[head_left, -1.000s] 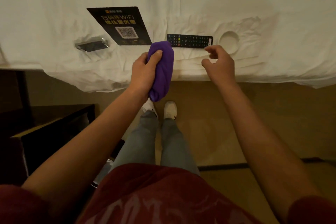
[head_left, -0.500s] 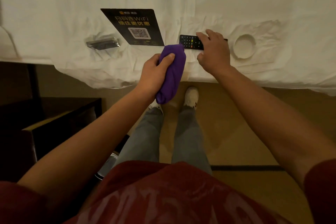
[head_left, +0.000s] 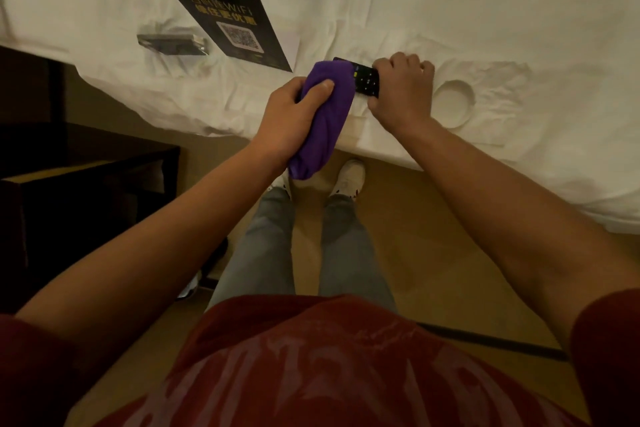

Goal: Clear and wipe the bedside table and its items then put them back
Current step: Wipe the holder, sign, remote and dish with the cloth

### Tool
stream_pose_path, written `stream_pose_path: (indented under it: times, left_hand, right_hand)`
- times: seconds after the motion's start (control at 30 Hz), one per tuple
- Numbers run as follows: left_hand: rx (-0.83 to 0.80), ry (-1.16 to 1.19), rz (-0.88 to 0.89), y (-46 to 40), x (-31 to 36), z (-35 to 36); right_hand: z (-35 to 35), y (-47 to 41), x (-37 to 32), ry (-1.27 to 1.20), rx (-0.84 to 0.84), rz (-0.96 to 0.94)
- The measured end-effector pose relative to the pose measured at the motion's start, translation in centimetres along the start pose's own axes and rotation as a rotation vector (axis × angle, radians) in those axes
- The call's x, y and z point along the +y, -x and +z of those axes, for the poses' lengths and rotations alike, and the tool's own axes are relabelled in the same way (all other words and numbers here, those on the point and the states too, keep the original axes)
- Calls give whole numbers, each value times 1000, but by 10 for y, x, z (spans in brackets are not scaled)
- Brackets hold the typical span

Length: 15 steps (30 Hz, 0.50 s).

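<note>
My left hand [head_left: 289, 114] grips a bunched purple cloth [head_left: 323, 121], whose upper end lies over the left end of a black remote control [head_left: 366, 81]. My right hand [head_left: 401, 94] holds the remote's right part, fingers curled round it, at the edge of the white bed [head_left: 450, 3]. Only a short stretch of the remote shows between cloth and hand. A black WiFi card with a QR code [head_left: 232, 21] lies on the bed to the left. Beside it sits a small dark clear-edged block [head_left: 171, 43]. A white round dish [head_left: 453, 102] rests right of my right hand.
The dark bedside table [head_left: 86, 191] stands at the lower left, beside the bed. My legs and white shoes [head_left: 348, 177] are on the tan floor below the bed edge. A dark strip [head_left: 491, 340] runs across the floor at the right.
My right hand reached the remote, closed round it and drew it toward the bed edge. My left hand brought the purple cloth up onto the remote's left end.
</note>
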<state>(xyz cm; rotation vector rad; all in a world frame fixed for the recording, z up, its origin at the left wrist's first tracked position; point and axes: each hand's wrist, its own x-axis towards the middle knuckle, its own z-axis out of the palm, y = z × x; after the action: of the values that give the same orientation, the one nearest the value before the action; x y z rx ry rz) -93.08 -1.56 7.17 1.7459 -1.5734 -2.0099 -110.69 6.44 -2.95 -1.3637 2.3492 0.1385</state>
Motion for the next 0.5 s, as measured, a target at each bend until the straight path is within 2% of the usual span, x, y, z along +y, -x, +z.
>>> stream_pose_path:
  times: [0.13,0.3,0.4,0.5]
  left_hand:
    - [55,31,2,7,6,12]
    - [109,129,21,11,18,23]
    - [133,166,30,11,26,33]
    - [138,108,116,15,32,47]
  right_hand:
    - [-6,6,13,-106,76,-16]
    - [-33,21,24,-544,205,140]
    - [-56,35,24,-953,307,304]
    - [-80,44,15,-1408,292,462]
